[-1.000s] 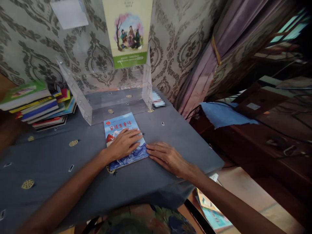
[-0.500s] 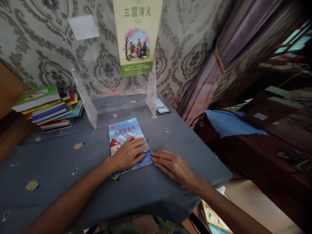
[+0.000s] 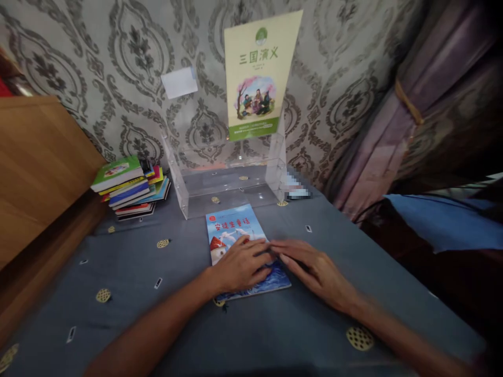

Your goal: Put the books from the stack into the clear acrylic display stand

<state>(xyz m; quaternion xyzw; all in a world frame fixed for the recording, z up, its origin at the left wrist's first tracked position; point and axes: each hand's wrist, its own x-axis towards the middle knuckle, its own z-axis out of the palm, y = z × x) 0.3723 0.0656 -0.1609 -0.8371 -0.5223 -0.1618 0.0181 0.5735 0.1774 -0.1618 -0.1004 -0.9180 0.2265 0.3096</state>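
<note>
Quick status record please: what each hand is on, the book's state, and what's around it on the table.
left hand: flat on the blue book
right hand: fingers at the book's right edge
book state: closed, cover up, lying flat on grey tablecloth
behind book: clear acrylic stand holding an upright green book
far left: book stack
backdrop: patterned wall, curtain at right

Blue book (image 3: 231,226), grey tablecloth (image 3: 298,335) gold-dotted, green book (image 3: 257,73).

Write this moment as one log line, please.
left hand flat on blue book | right hand at its right edge | clear stand behind
</note>
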